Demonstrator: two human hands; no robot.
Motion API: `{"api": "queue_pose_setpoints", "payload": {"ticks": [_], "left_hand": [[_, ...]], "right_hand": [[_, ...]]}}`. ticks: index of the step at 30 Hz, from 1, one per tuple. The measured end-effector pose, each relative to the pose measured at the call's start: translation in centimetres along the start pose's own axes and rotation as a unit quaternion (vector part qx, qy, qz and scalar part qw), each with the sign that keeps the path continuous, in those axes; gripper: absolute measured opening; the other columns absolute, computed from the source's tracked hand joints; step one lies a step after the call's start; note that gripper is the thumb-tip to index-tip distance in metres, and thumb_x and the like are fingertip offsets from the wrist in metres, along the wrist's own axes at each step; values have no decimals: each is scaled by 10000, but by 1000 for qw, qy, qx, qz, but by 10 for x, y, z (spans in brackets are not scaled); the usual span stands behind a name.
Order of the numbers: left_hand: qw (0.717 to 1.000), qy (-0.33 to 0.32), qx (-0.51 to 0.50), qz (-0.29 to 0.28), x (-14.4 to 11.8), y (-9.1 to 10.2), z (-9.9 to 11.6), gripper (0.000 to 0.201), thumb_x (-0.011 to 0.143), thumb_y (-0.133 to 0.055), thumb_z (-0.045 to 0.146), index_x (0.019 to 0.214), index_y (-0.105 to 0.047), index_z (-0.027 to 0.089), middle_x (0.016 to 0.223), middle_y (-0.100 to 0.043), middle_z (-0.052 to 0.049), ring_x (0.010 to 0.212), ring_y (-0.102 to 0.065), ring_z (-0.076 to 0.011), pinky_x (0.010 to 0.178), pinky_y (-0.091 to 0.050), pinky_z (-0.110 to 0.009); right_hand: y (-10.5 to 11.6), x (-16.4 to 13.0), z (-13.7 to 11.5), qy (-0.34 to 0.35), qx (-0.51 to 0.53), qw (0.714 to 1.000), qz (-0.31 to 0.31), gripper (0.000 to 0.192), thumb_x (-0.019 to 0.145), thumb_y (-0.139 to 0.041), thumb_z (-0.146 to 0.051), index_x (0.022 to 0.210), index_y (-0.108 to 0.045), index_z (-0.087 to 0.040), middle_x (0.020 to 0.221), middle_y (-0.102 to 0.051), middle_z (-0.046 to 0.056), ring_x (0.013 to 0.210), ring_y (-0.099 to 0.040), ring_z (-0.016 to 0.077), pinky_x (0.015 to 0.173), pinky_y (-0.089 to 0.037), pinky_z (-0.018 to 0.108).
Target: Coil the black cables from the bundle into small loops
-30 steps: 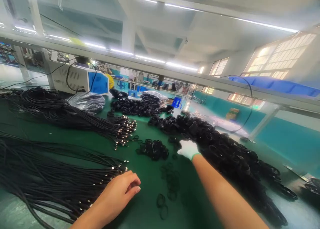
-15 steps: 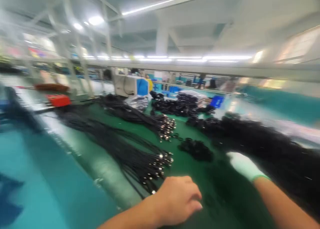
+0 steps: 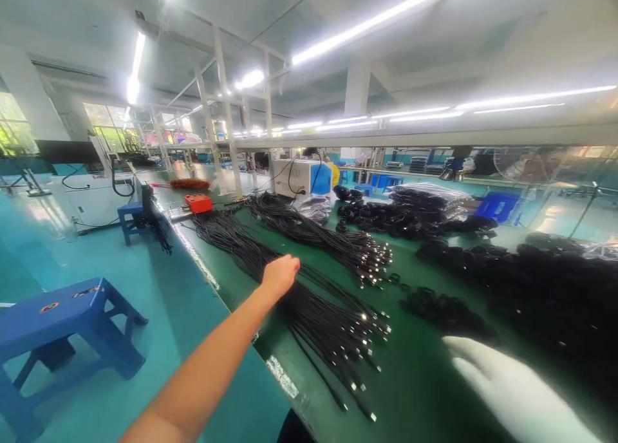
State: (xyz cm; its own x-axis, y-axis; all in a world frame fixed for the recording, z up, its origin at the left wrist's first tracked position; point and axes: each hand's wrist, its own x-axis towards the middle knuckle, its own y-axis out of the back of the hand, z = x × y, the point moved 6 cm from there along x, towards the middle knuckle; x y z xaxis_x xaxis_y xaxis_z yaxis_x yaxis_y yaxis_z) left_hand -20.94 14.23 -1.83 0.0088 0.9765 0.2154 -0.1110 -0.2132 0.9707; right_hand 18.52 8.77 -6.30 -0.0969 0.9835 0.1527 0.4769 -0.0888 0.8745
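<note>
Red box (image 3: pixel 198 203): beyond and left of the left grip. Left grip (image 3: pixel 280 274): fingers curled over the near cable bundle (image 3: pixel 321 314), shifted from its connector ends to mid-length since the earlier frame; whether it holds cables cannot be determined. Small ring pile (image 3: pixel 444 311): just beyond the gloved right grip (image 3: pixel 506 375). Right grip: above the desk (image 3: pixel 418 372), blurred, closure indeterminable.

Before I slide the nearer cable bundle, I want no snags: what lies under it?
Green tabletop shows through gaps where the nearer cable bundle fans out. Beneath its dense middle, by the left hand, anything there is hidden from view.
</note>
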Motion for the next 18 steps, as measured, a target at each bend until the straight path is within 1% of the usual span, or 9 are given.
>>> {"api": "queue_pose_setpoints", "payload": {"ticks": [1,2,4,6,8,10,13,15,18], "left_hand": [[1000,-10,3,-4,7,-5,7,190,900,-494,270,1033,-587,172,1052,-592,-61,943,-578,-183,811,-480,-365],[1000,-21,5,-8,13,-9,16,232,899,-500,296,1073,-569,159,1090,-582,-71,951,-576,-185,819,-489,-384],[999,-42,11,-15,24,-19,32,280,896,-510,313,1126,-544,157,1144,-563,-83,969,-574,-190,827,-498,-399],[998,-55,20,-23,33,-27,42,285,895,-511,307,1139,-539,162,1157,-557,-85,977,-573,-194,827,-500,-399],[997,-61,29,-33,39,-33,44,287,895,-513,306,1141,-538,161,1154,-559,-85,973,-575,-194,822,-502,-397],[997,-64,35,-36,43,-35,42,285,895,-512,306,1139,-539,160,1149,-561,-84,966,-578,-191,818,-504,-394],[997,-65,38,-25,45,-34,37,279,899,-504,307,1139,-540,168,1161,-556,-85,975,-573,-191,828,-500,-395],[996,-72,37,-25,44,-37,38,279,899,-503,307,1139,-540,169,1164,-555,-85,978,-572,-191,831,-499,-396],[995,-83,32,-44,42,-47,43,282,897,-508,307,1137,-540,163,1153,-560,-84,970,-576,-191,822,-502,-394]], "right_hand": [[-12,-2,-28,1,-25,998,-54,376,739,-491,-392,1045,-682,-284,1137,-647,97,1039,-610,261,932,-452,406],[-21,-2,-56,16,-48,995,-86,432,762,-446,-355,1128,-643,-239,1187,-619,95,1105,-570,261,985,-413,417],[-36,2,-99,61,-88,989,-104,477,805,-377,-304,1224,-576,-190,1261,-568,89,1178,-511,256,1036,-356,419],[-46,9,-125,102,-125,983,-91,488,832,-349,-282,1274,-528,-176,1370,-461,77,1278,-401,257,1079,-283,421],[-56,16,-133,116,-150,976,-105,512,845,-367,-324,1324,-467,-175,1449,-340,71,1346,-276,285,1100,-218,454],[-65,16,-133,109,-155,970,-153,569,854,-366,-398,1369,-394,-158,1472,-283,85,1360,-233,301,1100,-199,472],[-72,7,-135,95,-155,961,-208,615,866,-327,-441,1390,-345,-120,1453,-319,104,1347,-276,280,1109,-181,462],[-73,0,-138,87,-166,959,-212,610,864,-333,-423,1392,-339,-118,1441,-341,98,1338,-299,272,1112,-165,472],[-71,-3,-139,72,-175,960,-207,589,866,-339,-411,1387,-353,-136,1436,-354,83,1324,-324,273,1101,-183,488]]}}
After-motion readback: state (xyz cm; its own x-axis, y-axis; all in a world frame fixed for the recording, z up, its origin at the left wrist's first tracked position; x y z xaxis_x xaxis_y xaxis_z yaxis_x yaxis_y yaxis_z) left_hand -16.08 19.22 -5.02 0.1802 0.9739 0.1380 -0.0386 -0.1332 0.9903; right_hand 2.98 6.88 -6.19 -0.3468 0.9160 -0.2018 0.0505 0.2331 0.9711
